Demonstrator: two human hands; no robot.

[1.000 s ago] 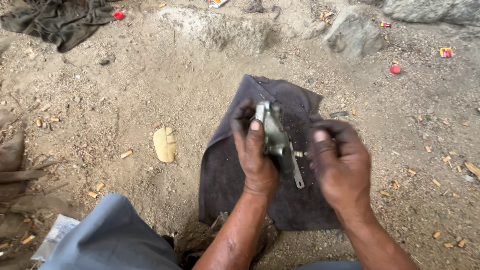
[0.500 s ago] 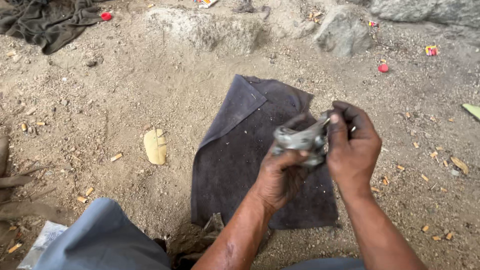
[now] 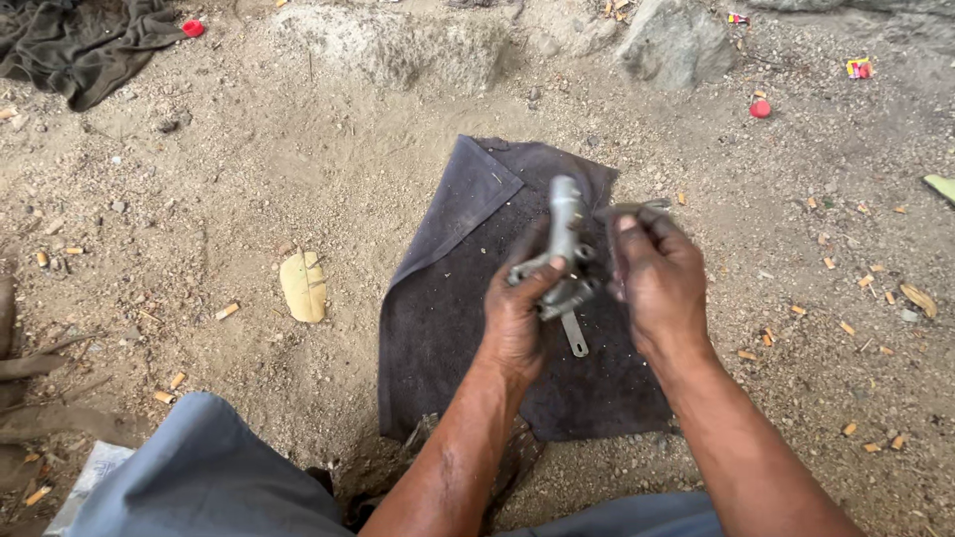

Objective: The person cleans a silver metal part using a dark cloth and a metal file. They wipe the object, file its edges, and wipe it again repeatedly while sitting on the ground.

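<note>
L hand (image 3: 517, 313) gripping grey metal part (image 3: 563, 254), R hand (image 3: 657, 278) pinching small metal piece (image 3: 637, 209) (thin, dark), above dark cloth (image 3: 448, 298) on sandy ground (image 3: 249, 199)

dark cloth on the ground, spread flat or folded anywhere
Mostly spread flat on the dirt; the dark cloth has its upper left corner folded over.

I have both forearms reaching up from the bottom edge of the view, bare to the elbow. My left hand (image 3: 517, 313) is curled, thumb across the front, fingers wrapped behind. My right hand (image 3: 657, 283) sits just beside it, a little higher, knuckles toward me, fingertips pinched together at the top.
</note>
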